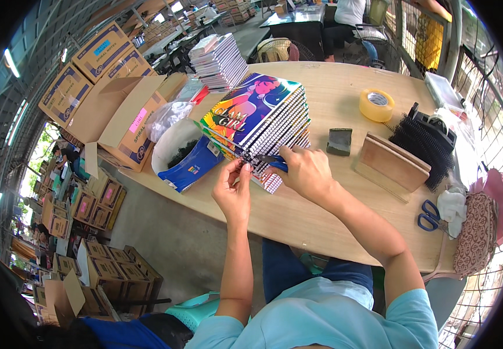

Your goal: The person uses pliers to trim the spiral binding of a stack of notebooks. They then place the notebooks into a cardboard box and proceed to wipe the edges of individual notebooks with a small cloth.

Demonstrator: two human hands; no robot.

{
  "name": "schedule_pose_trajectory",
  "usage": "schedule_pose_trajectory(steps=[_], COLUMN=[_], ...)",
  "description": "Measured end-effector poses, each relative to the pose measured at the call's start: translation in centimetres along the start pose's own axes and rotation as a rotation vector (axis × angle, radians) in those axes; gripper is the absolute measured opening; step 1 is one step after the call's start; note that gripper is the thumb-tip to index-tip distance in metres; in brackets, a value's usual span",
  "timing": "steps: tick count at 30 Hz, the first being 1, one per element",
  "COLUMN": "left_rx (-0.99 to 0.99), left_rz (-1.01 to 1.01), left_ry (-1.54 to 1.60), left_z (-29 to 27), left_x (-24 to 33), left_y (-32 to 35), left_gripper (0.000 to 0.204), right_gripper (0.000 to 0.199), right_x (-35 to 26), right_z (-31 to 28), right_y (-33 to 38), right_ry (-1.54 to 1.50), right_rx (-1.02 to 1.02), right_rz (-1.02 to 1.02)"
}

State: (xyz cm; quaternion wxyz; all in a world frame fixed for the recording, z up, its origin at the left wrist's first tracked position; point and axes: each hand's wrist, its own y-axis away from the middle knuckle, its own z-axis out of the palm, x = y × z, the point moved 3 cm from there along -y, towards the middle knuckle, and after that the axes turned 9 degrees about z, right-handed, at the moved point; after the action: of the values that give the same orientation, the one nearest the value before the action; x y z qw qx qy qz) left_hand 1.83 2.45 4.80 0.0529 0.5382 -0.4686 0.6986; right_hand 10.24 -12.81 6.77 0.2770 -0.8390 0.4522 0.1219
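Clearly we work the near corner of a stack of spiral notebooks (263,119) on the wooden table (333,93): left hand (234,189) pinches the wire binding, right hand (303,168) grips blue-handled pliers (271,160). Stack seems heavy, covers slick, wire springy; steady it by the spine. One stack, one pliers.

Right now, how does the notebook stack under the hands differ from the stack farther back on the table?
The near notebook stack is fanned and tilted, its colourful cover showing; the far notebook stack sits more squared, with paler covers. The left hand and right hand, which grips a blue-handled tool, work at the near stack; nothing touches the far one. Both rest on the wooden table.
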Motion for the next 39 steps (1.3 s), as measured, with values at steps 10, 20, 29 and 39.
schedule_pose_trajectory(steps=[10, 20, 29, 39], left_rx=[0.002, 0.02, 0.089, 0.133], left_rz=[0.006, -0.019, 0.015, 0.034], left_ry=[-0.001, 0.04, 0.075, 0.061], left_z=[0.1, 0.2, 1.8, 2.0], left_x=[0.4, 0.7, 1.8, 2.4], left_y=[-0.3, -0.1, -0.3, -0.4], left_gripper=[0.02, 0.018, 0.021, 0.017], right_gripper=[0.045, 0.05, 0.045, 0.044], right_x=[-0.9, -0.6, -0.6, -0.9], right_z=[-1.0, -1.2, -1.1, -2.3], right_y=[0.1, 0.3, 1.0, 0.9], right_ry=[0.057, -0.024, 0.053, 0.018], right_rx=[0.357, 0.132, 0.267, 0.292], right_rz=[-0.168, -0.051, -0.069, -0.073])
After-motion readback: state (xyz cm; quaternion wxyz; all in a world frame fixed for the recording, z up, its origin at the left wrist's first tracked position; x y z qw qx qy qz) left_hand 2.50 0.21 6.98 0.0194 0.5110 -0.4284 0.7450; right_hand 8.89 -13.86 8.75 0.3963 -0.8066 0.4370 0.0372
